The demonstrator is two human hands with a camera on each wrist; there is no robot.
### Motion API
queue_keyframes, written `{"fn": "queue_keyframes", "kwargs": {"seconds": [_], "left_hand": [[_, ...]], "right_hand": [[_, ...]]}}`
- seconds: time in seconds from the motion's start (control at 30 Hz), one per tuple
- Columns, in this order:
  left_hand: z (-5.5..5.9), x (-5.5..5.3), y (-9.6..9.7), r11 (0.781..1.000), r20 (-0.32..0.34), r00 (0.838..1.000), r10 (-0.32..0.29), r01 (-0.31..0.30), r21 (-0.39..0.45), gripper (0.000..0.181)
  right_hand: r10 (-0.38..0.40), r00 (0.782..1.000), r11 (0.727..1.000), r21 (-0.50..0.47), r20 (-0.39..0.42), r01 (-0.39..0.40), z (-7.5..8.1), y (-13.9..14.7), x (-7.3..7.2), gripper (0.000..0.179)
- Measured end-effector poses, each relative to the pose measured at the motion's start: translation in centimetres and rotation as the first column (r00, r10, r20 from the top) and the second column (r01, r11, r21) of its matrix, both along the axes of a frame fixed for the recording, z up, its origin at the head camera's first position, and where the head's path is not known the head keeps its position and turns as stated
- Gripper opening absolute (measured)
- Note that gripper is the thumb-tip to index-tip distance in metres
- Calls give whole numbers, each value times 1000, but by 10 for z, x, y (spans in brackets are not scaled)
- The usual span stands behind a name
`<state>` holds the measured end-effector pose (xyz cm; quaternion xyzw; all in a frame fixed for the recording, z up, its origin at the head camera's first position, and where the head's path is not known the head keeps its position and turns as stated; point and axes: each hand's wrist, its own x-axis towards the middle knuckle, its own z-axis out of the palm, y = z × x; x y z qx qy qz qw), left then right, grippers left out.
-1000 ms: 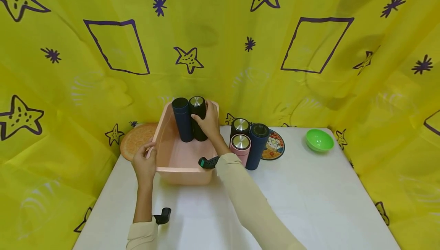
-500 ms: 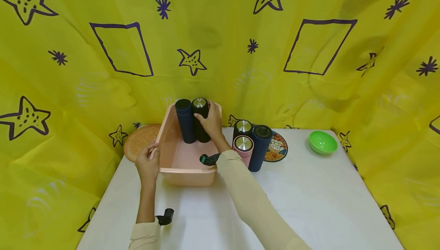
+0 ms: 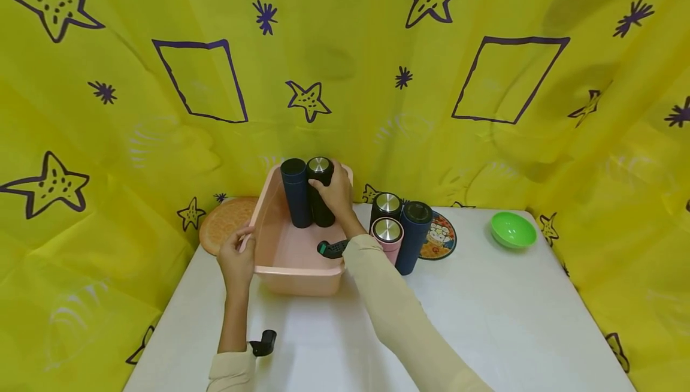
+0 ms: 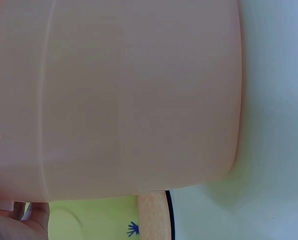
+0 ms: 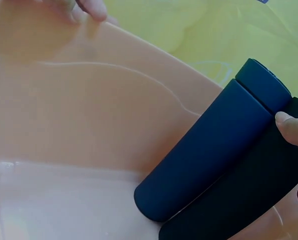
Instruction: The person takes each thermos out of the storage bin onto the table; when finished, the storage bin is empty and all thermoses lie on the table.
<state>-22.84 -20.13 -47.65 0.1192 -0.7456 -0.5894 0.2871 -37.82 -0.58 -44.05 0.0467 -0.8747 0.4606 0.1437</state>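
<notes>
- Currently, in the head view, the right hand [image 3: 336, 193] is wrapped around a black bottle [image 3: 322, 209], thumb on its near side, under the steel-topped lid.
- That bottle is inside a peach tub [image 3: 302, 284], toward its far end; a navy bottle [image 3: 297, 197] stands just left of the grip, seemingly touching it.
- The left hand [image 3: 237, 257], nearer the wearer and left of that grip, pinches the tub's left rim.
- Right of the grip, outside the tub, a pink bottle [image 3: 387, 231], a second black bottle [image 3: 386, 202] and a second navy bottle [image 3: 414, 239] stand clustered.
- Since the earlier frames, hands, tub and bottles have kept their arrangement while the view shifted slightly; the bottle seems placed, though not yet released.
- In the left wrist view, the tub's outer wall fills most of the space beside the left hand's fingers [image 4: 36, 217].
- In the right wrist view, the thumb [image 5: 288, 125] presses the black bottle beside the navy one; both bases appear to meet the tub's floor.
</notes>
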Motion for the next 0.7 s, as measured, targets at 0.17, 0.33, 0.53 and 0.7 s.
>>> {"fn": "queue_keyframes", "kwargs": {"seconds": [0.17,0.33,0.53,0.7], "left_hand": [[0,1,0,1000,7,1000,-6,6,3,18],[17,10,7,1000,11,1000,-14,14,4,18],[3,3,1,1000,-12,1000,-16,16,17,18],[3,2,1,1000,-10,1000,-11,11,18,17]], "right_hand": [[3,1000,1000,26,17,-4,0,0,0,81],[-12,1000,999,43,28,11,2,-1,2,78],[-26,1000,999,45,14,25,0,-1,2,78],[-32,999,998,62,-8,32,0,-1,2,78]]}}
